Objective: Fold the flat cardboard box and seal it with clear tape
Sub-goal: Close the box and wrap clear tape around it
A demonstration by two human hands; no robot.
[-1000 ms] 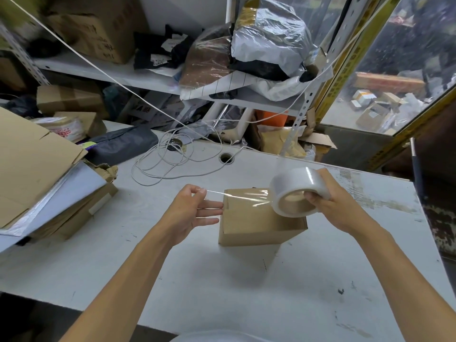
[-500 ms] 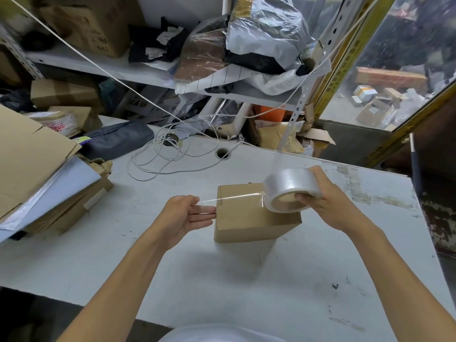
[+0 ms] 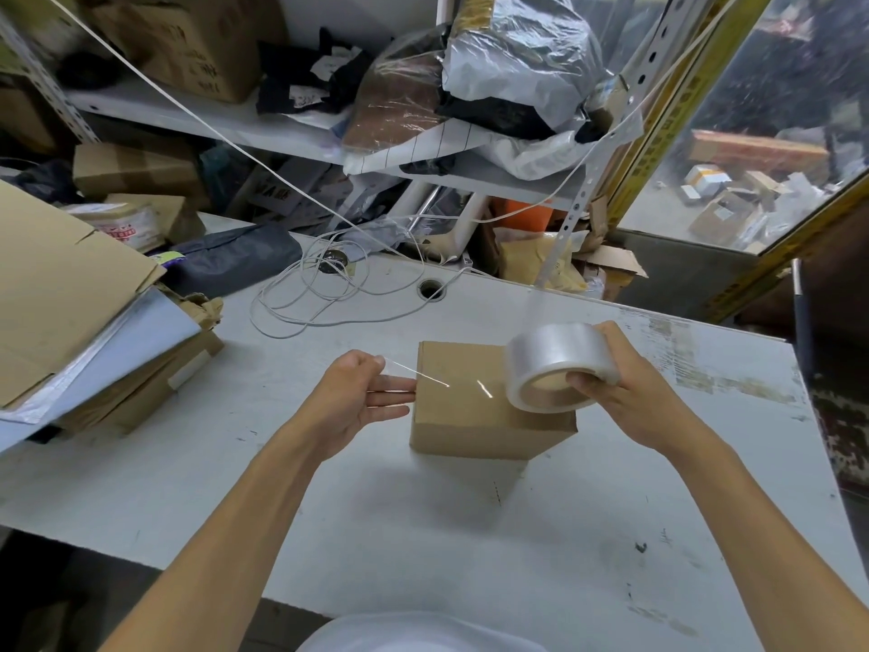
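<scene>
Far left on the table (image 3: 611, 534): a stack of flat cardboard (image 3: 56, 284), untouched, with a loose white cable (image 3: 305, 294) coiled beyond it. Progress, as judged: the box (image 3: 475, 411) is already folded up and stands closed at mid-table; sealing is only starting, since no tape looks stuck down on its top yet. Left hand (image 3: 357, 395) sits just left of the box, thumb and forefinger pinching the free end of the strip (image 3: 418, 374), other fingers straight and reaching toward the box's left edge; whether they touch it cannot be told. The strip runs rightward above the box top, stretched between the hands. Right hand (image 3: 620, 388) grips the roll (image 3: 559, 367), thumb in the core, above the box's right end. Left to do: lay the strip along the seam, press it down, cut it free.
</scene>
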